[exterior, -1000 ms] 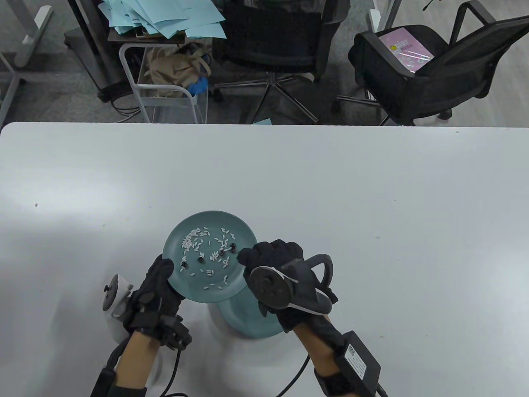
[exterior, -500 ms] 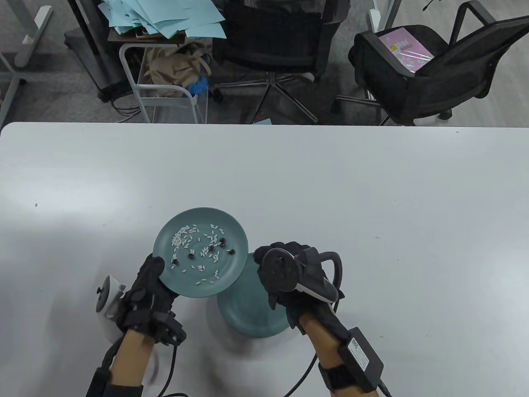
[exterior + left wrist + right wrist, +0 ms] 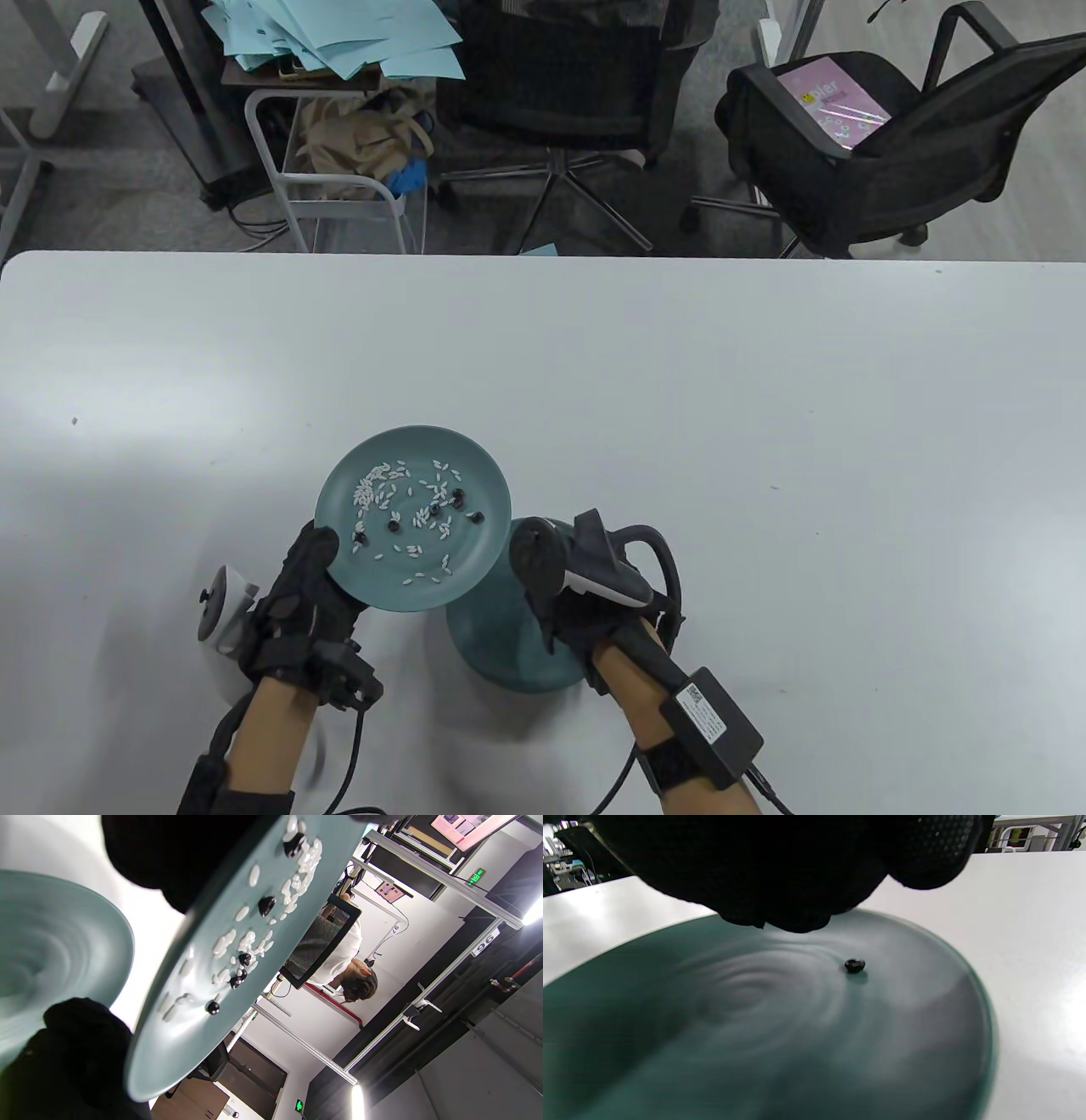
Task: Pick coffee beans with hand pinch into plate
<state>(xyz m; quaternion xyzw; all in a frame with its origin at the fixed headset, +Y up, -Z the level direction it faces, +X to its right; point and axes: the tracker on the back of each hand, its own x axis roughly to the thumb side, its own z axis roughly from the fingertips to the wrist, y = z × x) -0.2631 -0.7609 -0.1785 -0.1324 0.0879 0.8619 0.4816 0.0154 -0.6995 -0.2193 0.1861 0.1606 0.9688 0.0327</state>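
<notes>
Left hand (image 3: pixel 305 594) grips the near rim of the upper plate (image 3: pixel 475 556), which it holds lifted off the table (image 3: pixel 764 407). White grains (image 3: pixel 377 492) and five dark coffee beans (image 3: pixel 434 509) lie scattered on that plate. Right hand (image 3: pixel 585 594) hangs over the lower plate (image 3: pixel 488 628), which rests on the table, partly under the raised one. From the table view its fingers are hidden beneath the tracker (image 3: pixel 602 556), so that view does not show whether they are pressed together. Half a second ago this hand sat higher and further right, beside the upper plate's rim; it has since dropped and turned down over the lower plate. One second ago it was reaching onto the upper plate, where six dark beans showed.

Left wrist view: the upper plate (image 3: pixel 178 1035) is seen edge-on and tilted, a gloved thumb (image 3: pixel 169 853) on its rim, beans (image 3: pixel 245 959) among the grains (image 3: pixel 297 882), the lower plate (image 3: pixel 51 950) behind.

Right wrist view: gloved fingers (image 3: pixel 797 870) bunch just above the lower plate (image 3: pixel 925 1052), with nothing visible between them. One bean (image 3: pixel 855 965) lies on the plate, apart from the fingertips.

My reading is that the bean has just been dropped, so one transfer is complete and five beans remain to pick.
</notes>
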